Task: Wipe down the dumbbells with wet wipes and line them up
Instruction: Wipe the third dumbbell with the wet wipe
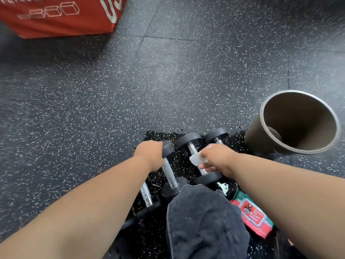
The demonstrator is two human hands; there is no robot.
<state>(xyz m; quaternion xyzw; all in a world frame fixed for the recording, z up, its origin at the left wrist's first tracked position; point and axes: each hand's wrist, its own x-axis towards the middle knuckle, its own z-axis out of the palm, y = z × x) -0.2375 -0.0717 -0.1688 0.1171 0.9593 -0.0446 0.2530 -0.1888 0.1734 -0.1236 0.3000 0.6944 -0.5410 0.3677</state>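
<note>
Several black dumbbells with chrome handles lie side by side on a wet patch of the speckled rubber floor. My left hand [149,156] grips the far head of the left dumbbell [169,172]. My right hand [218,158] pinches a white wet wipe [197,159] against the handle of the middle dumbbell [189,142]. Behind my right hand, a third dumbbell [216,134] shows only its far head. To the left, my forearm partly hides another chrome handle [146,195]. A red and green wipes pack [252,214] lies under my right forearm.
A brown round bin [298,122] stands open at the right, close to the dumbbells. A red foam box [56,15] sits at the far left. My knee in dark fabric [205,221] covers the near ends of the dumbbells. Bare floor stretches ahead.
</note>
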